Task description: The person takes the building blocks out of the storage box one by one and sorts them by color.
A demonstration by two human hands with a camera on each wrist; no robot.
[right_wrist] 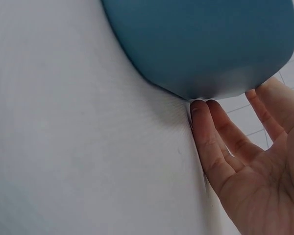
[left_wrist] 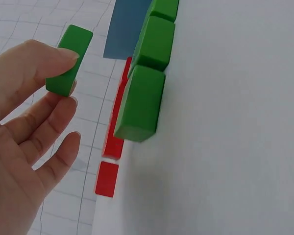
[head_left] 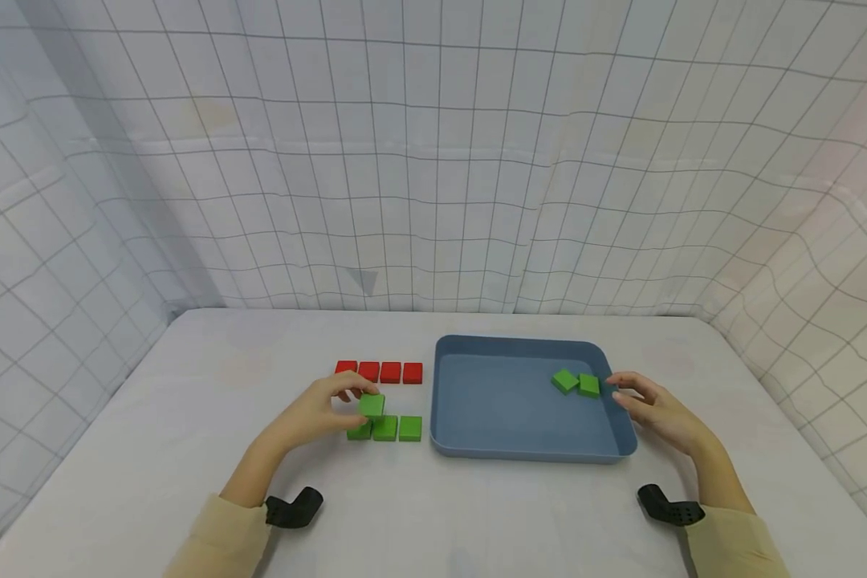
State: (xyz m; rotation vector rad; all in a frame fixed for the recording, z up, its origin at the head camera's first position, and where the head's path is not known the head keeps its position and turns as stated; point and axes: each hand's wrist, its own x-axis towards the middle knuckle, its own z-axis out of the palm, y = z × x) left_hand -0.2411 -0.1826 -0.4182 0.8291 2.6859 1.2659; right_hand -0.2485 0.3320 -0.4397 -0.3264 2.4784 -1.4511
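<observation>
My left hand [head_left: 318,411] pinches a green block [head_left: 372,405] between thumb and fingers, raised over the left end of a row of three green blocks [head_left: 385,429]. In the left wrist view the thumb lies across one face of the held block [left_wrist: 68,58], and the lower fingers are loosely bent. My right hand [head_left: 657,413] is at the right side of a blue-grey tray [head_left: 506,409], its fingers fairly straight. The right wrist view shows those fingertips right at the tray's outer wall [right_wrist: 206,44]. Inside the tray, toward its right, lie two green blocks [head_left: 588,386].
Behind the green row stands a row of several red blocks [head_left: 390,372], left of the tray. All rest on a white table [head_left: 477,522]. White grid-patterned curtains [head_left: 433,201] hang at the back and sides. Each wrist wears a black camera mount [head_left: 294,509].
</observation>
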